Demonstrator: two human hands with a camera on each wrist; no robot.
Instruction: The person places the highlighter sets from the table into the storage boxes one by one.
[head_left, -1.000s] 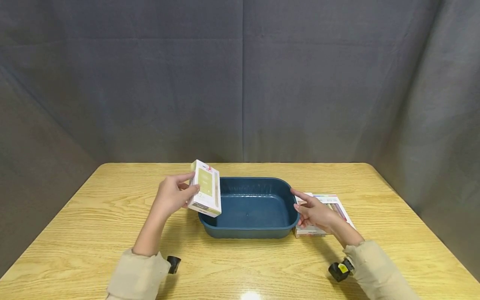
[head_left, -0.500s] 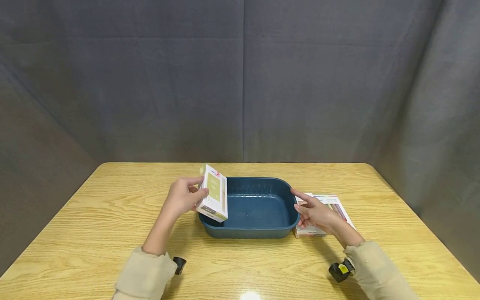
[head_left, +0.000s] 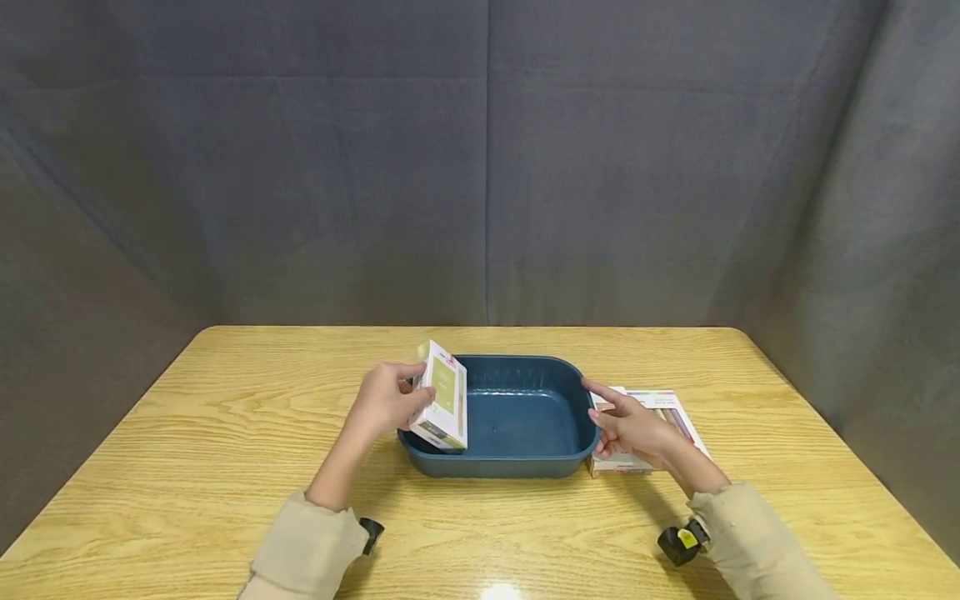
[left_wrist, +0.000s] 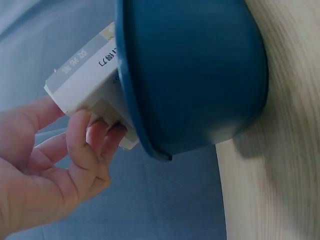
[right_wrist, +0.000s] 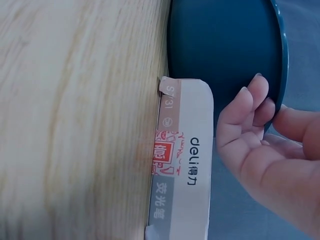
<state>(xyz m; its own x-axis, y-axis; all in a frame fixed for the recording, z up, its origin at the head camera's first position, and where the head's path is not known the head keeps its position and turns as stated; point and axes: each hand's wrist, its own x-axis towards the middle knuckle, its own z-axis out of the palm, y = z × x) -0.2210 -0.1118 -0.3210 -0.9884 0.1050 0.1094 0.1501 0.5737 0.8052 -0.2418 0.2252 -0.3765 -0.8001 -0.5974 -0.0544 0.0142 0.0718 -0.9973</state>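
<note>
In the head view my left hand [head_left: 390,397] grips a white and yellow-green highlighter box [head_left: 447,393], thumb on its front face and fingers around its edge. The box tilts over the left end of a dark blue plastic basin [head_left: 517,467], its lower part inside the rim. From the left wrist, the box [left_wrist: 82,82] shows beyond the basin's rim, the rest hidden by the wall. My right hand [head_left: 633,429] holds the basin's right rim. In the right wrist view its fingers [right_wrist: 239,107] curl against the outer wall below the rim, thumb at the edge.
Another white highlighter box [right_wrist: 192,160], marked deli, lies flat on the wooden table [head_left: 187,467] right beside the basin, partly under my right hand in the head view. A grey curtain [head_left: 480,167] hangs behind the table.
My left hand has moved right and slightly down with the highlighter box, bringing it further over the basin's left end and tilting it more. My right hand and the basin have stayed put.
</note>
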